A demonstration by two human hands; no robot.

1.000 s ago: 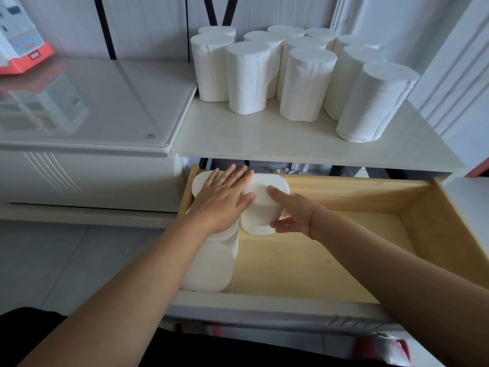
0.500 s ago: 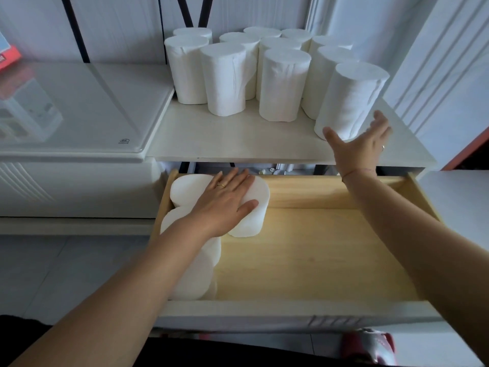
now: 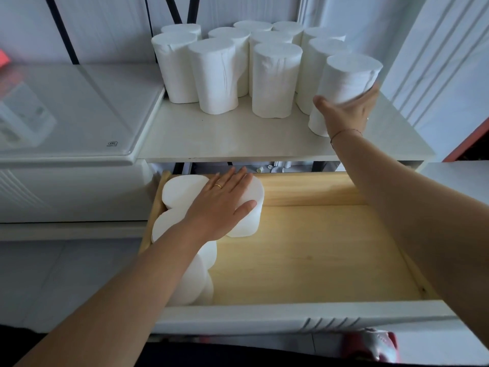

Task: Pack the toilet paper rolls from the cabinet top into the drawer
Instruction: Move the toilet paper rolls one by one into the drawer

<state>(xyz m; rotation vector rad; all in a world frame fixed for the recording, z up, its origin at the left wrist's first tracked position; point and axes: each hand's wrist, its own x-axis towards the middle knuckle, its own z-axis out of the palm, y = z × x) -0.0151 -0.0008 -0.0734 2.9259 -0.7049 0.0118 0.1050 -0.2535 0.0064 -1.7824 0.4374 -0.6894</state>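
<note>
On a white cabinet top, the right hand reaches up, thumb and fingers curled round the front roll of an upright cluster. Below, in the open wooden drawer, the left hand lies flat, fingers straight, on packed rolls at its left end.

Rolls: plain white, on the top and in the drawer alike. Cabinet top: cream, unpatterned. Drawer: pale yellow wood with fine grain and a few small dark knots; its front is white with a short row of slanted grooves. Wall: white, crossed by black stripes. Right panel: white, ribbed with parallel lines. Floor: light grey tiles. Left hand: gold ring. Right hand: thin dark-red cord at the wrist.
</note>
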